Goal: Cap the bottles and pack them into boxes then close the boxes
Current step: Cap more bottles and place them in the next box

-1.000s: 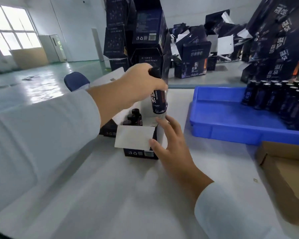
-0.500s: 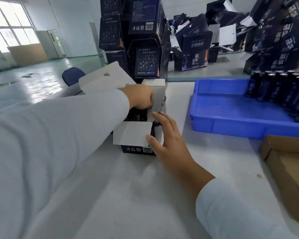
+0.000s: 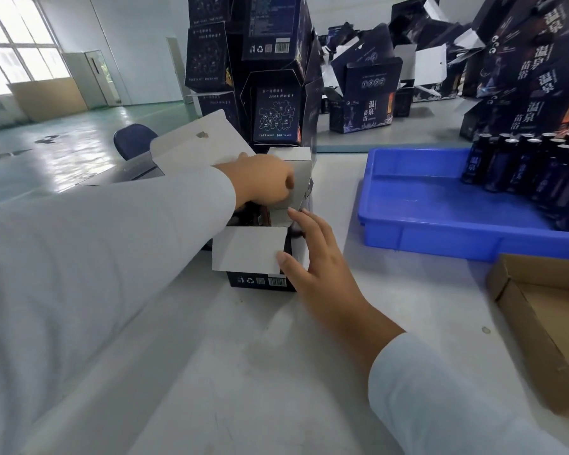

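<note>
Now my left hand is down inside the open box at mid-bench, where a second ago it carried a bottle above the opening. That bottle has gone in with it; the fingers are hidden behind the flaps, so I cannot tell whether the grip is released or clenched round the bottle. Dark bottle tops show in the gap under my wrist, so the box already holds some.

My right hand has not moved off the box: fingers straight, grasping nothing, thumb on the near white flap, fingertips on the right wall. It braces the box against the push of loading.

Box state: near flap folded outward, far flap standing up, big lid flap leaning back to the left. Nothing closed yet.

Meaning for the task: one more bottle seated, or nearly so. How many slots are left I cannot see, my own forearm covers the interior. My guess is the left hand lets go and withdraws, then goes right for the next one.

Supply: capped bottles stand in a cluster at the far right end of the blue tray, well apart from the box. Brown carton at the bench's right edge, open. Stack of printed boxes just behind the working box; loose boxes further back.

Risk: the upright far flap sits against my left knuckles and may catch when the hand lifts out.
</note>
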